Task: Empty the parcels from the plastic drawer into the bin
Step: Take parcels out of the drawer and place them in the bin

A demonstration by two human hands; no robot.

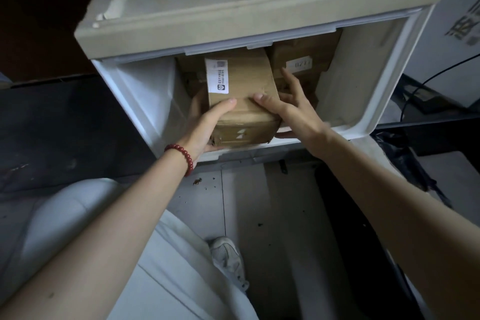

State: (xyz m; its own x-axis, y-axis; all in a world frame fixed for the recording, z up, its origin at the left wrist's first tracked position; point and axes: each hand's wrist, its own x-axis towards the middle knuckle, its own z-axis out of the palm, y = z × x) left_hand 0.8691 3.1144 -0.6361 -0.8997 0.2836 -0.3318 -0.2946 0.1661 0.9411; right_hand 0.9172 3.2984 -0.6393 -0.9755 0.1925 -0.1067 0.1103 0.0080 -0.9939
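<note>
Obs., left to right. The plastic drawer point(145, 96) is pulled out of its cabinet at our 12 o'clock, with cardboard parcels inside.

The left forearm comes in from 7 o'clock, with a red bead bracelet point(181, 156) at the wrist. The left grip point(207, 125) is closed on the front parcel point(244, 86): thumb flat on the top face, fingers wrapped under the near left corner.

The front parcel sits in the drawer's middle, against the near wall. It is a brown carton with a white label at its 11 o'clock. Its corners are scuffed and its top bows slightly. We judge it stiff but dentable, of moderate weight and not slippery. The best hold is on opposite lower edges, not the soft top.

The right forearm enters from 4 o'clock. The right grip point(291, 112) clamps the parcel's right side: thumb on top, fingers spread down the flank, one fingertip showing beneath the near edge.

A second parcel point(306, 60) lies at 1 o'clock of the first, just behind the right fingers, further back in the drawer.

We cannot pick out the bin in this view.
</note>
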